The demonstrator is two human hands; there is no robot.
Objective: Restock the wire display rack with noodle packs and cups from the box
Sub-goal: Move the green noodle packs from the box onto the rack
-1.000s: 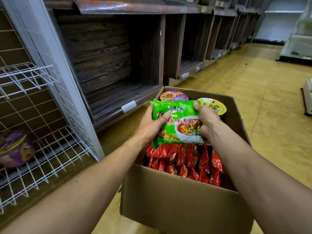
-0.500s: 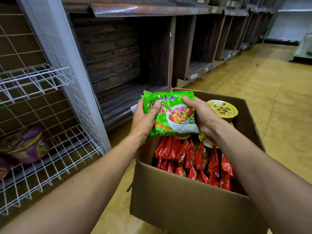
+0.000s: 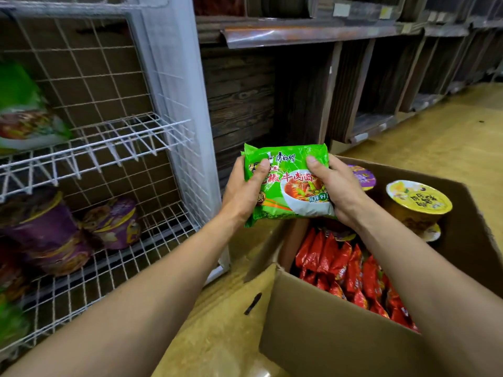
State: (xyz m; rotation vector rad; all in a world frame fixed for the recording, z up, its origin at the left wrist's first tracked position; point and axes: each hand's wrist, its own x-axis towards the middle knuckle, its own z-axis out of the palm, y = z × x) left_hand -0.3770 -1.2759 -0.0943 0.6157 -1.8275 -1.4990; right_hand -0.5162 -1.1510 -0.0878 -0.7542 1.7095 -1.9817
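Both hands hold a green noodle pack (image 3: 288, 183) above the left corner of the cardboard box (image 3: 334, 336). My left hand (image 3: 245, 191) grips its left edge with the thumb on top. My right hand (image 3: 337, 189) grips its right side. Inside the box lie several red noodle packs (image 3: 351, 268), a yellow-lidded cup (image 3: 417, 202) and a purple-lidded cup (image 3: 363, 176) partly hidden behind my right hand. The white wire display rack (image 3: 114, 142) stands at the left, holding purple cups (image 3: 111, 221) on a lower shelf and a blurred green pack (image 3: 24, 110) above.
Dark wooden shelving (image 3: 353, 91) runs along the back wall behind the box. The yellow floor (image 3: 449, 137) opens to the right and between rack and box. The rack's white upright frame (image 3: 177, 104) stands close to the pack's left.
Both hands have lifted the green pack up and to the left, out over the box's left corner toward the rack. The view has turned left, showing more of the rack.
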